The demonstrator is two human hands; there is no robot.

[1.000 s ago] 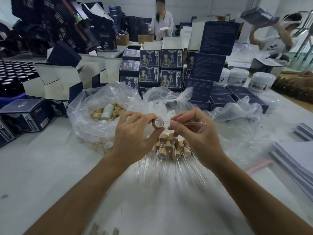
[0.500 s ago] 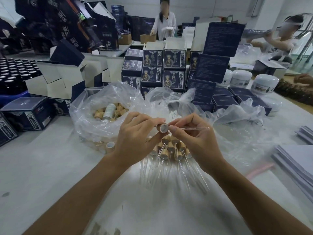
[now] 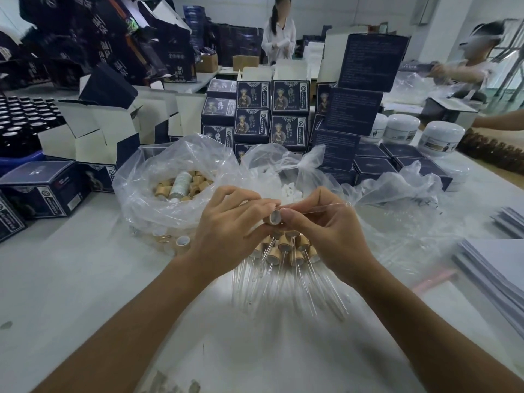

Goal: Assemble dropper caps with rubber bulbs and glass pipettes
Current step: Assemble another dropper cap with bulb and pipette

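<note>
Over the white table (image 3: 71, 279), left hand (image 3: 226, 225) gripping a cap (image 3: 273, 217), right hand (image 3: 326, 228) pinching a pipette (image 3: 323, 208).

near table (image 3: 71, 293) open | bags (image 3: 170, 199), boxes (image 3: 255, 117) block far side

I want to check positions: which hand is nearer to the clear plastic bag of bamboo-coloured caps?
Left. The left hand overlaps that bag; the right hand is farther right.

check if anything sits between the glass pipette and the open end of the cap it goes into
Nothing visible does. The right hand holds the glass pipette with its near end right at the open mouth of the cap in the left hand.
</note>
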